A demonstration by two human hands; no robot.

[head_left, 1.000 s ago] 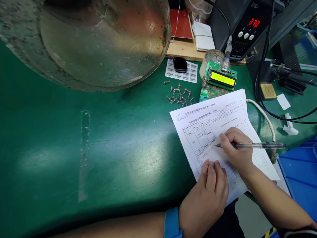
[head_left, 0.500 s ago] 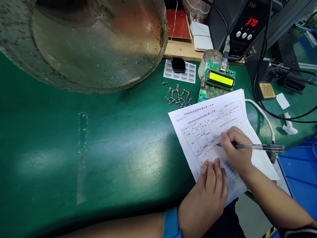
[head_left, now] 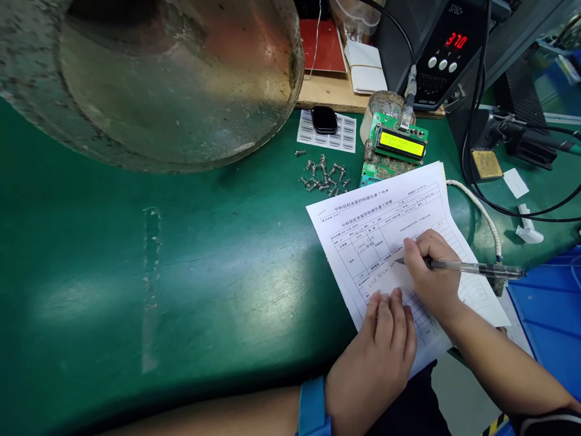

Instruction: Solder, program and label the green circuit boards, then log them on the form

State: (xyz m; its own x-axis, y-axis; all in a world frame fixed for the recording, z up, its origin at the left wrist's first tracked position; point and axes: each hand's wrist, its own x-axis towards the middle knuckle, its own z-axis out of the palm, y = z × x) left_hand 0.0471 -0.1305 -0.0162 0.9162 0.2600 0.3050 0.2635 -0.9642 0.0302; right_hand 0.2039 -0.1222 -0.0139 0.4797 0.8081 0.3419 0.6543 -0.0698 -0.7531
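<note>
A printed paper form (head_left: pixel 385 209) lies on the green bench mat (head_left: pixel 204 272) at the right. My right hand (head_left: pixel 433 275) is closed round a clear pen (head_left: pixel 476 268), whose tip rests on a row of the form's table. My left hand (head_left: pixel 376 357) lies flat on the form's lower edge, fingers together and stretched out, holding nothing. A blue band (head_left: pixel 312 406) sits on my left wrist.
A large metal lamp shade (head_left: pixel 172 79) hangs over the left. Behind the form are loose screws (head_left: pixel 324 175), a label sheet with a black object (head_left: pixel 324 120), a green circuit board with lit display (head_left: pixel 402 144), and a soldering station (head_left: pixel 447 51). A blue bin (head_left: pixel 549 315) stands right.
The pen tip has crept slightly right along the row, leaving more handwriting. The whole view has drifted a little; my left hand stays on the form.
</note>
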